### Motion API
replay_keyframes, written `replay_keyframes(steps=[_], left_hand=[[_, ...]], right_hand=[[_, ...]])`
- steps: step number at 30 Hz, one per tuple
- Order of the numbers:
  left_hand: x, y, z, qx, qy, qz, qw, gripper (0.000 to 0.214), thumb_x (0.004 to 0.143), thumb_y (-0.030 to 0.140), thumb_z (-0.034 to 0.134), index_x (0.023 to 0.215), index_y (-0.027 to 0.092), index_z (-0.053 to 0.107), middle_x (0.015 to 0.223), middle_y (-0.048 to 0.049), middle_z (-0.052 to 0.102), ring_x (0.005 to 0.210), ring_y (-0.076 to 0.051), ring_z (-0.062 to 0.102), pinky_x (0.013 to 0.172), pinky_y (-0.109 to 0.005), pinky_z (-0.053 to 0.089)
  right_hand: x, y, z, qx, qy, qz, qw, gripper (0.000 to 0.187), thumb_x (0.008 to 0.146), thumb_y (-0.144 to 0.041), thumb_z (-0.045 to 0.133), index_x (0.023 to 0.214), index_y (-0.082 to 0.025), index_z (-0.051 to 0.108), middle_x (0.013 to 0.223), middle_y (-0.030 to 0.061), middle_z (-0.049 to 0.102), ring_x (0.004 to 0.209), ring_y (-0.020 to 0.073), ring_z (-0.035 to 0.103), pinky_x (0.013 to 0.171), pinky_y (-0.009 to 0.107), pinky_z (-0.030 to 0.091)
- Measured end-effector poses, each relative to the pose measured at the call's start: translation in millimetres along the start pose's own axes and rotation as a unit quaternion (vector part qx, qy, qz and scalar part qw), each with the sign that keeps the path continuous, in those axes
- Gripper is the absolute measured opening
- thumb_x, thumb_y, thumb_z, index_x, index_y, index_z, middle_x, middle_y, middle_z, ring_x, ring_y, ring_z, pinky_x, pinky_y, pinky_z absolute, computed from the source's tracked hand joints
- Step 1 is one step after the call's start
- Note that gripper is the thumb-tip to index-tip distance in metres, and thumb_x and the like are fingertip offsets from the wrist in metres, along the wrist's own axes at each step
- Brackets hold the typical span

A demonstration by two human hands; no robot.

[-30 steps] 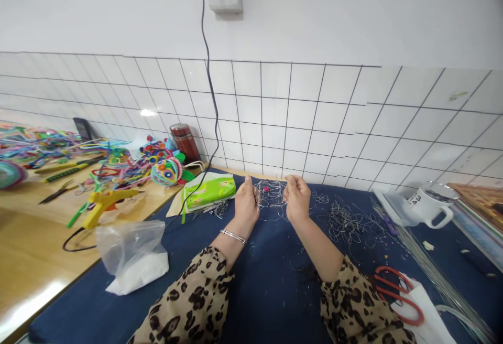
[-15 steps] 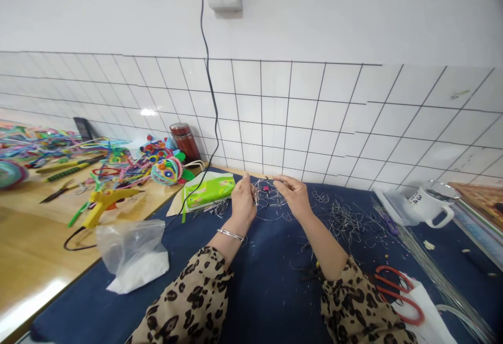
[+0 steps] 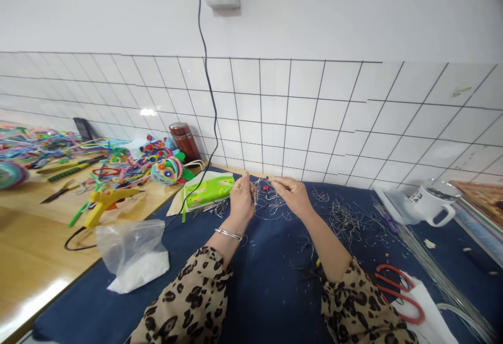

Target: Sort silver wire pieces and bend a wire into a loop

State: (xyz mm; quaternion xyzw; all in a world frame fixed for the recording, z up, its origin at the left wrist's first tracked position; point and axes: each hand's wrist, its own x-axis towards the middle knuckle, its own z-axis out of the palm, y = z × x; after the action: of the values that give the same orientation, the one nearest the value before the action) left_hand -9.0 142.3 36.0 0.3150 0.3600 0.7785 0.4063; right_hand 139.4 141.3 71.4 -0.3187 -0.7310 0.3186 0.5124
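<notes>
Between my two hands is a thin bent-wire frame (image 3: 271,195), raised over the dark blue cloth (image 3: 267,281). My left hand (image 3: 242,197) is closed on its left side, thumb and fingers pinching the wire. The fingertips of my right hand (image 3: 290,193) pinch the wire at its upper right. A small pink-red thing (image 3: 266,187) shows among the wires; I cannot make out its kind. Some of the frame is hidden behind my fingers.
Tangled wire pieces (image 3: 346,217) and long straight wires (image 3: 436,276) lie right, with red-handled scissors (image 3: 412,302) and a white mug (image 3: 434,202). Left are a green packet (image 3: 210,192), a plastic bag of white material (image 3: 137,260), a yellow glue gun (image 3: 102,205) and a fish-like ornament (image 3: 167,170).
My right hand has shifted slightly left along the wire frame, toward my left hand. The left hand keeps its hold almost in place.
</notes>
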Motion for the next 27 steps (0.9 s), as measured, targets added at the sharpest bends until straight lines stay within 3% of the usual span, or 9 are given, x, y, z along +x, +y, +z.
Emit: replay_keyframes(steps=[5,10,14,23,27], left_hand=[[-1,2,-0.4,0.002,0.002,-0.001,1.000,0.040,0.076,0.050,0.058,0.059,0.018,0.040,0.046,0.0071,0.037,0.038,-0.005,0.032,0.037,-0.020,0.022],[-2,-1,1.6,-0.011,0.016,-0.011,1.000,0.041,0.076,0.051,0.058,0.060,0.018,0.038,0.047,0.0074,0.036,0.038,-0.005,0.032,0.036,-0.019,0.022],[-4,-4,4.6,-0.023,0.028,-0.025,0.999,0.044,0.074,0.055,0.057,0.060,0.019,0.036,0.047,0.0078,0.035,0.038,-0.005,0.032,0.036,-0.019,0.023],[-10,0,7.9,-0.026,0.025,-0.023,0.999,0.044,0.074,0.053,0.058,0.059,0.018,0.036,0.046,0.0081,0.035,0.039,-0.005,0.032,0.038,-0.019,0.024],[-27,-12,16.4,-0.022,0.012,-0.044,0.999,0.041,0.074,0.051,0.059,0.062,0.017,0.041,0.048,0.0078,0.037,0.040,-0.004,0.032,0.039,-0.018,0.025]], right_hand=[[1,0,-1,-0.012,-0.013,0.015,1.000,0.023,0.081,-0.035,0.055,0.093,-0.024,0.071,0.086,0.0014,0.068,0.071,0.0141,0.059,0.064,0.025,0.045],[0,4,6,0.031,0.086,0.055,0.994,0.027,0.080,-0.039,0.055,0.093,-0.020,0.069,0.057,-0.0023,0.053,0.048,0.0092,0.040,0.048,0.023,0.034],[-2,8,13,0.079,0.140,0.077,0.984,0.030,0.079,-0.041,0.056,0.095,-0.018,0.068,0.055,-0.0035,0.046,0.047,0.0081,0.034,0.045,0.022,0.031],[-3,12,15,0.081,0.145,0.079,0.983,0.028,0.078,-0.040,0.057,0.093,-0.020,0.068,0.054,-0.0033,0.047,0.048,0.0090,0.037,0.046,0.022,0.033],[-5,14,29,0.103,0.148,0.082,0.980,0.027,0.076,-0.038,0.057,0.090,-0.019,0.069,0.068,0.0008,0.062,0.059,0.0126,0.051,0.055,0.024,0.042]])
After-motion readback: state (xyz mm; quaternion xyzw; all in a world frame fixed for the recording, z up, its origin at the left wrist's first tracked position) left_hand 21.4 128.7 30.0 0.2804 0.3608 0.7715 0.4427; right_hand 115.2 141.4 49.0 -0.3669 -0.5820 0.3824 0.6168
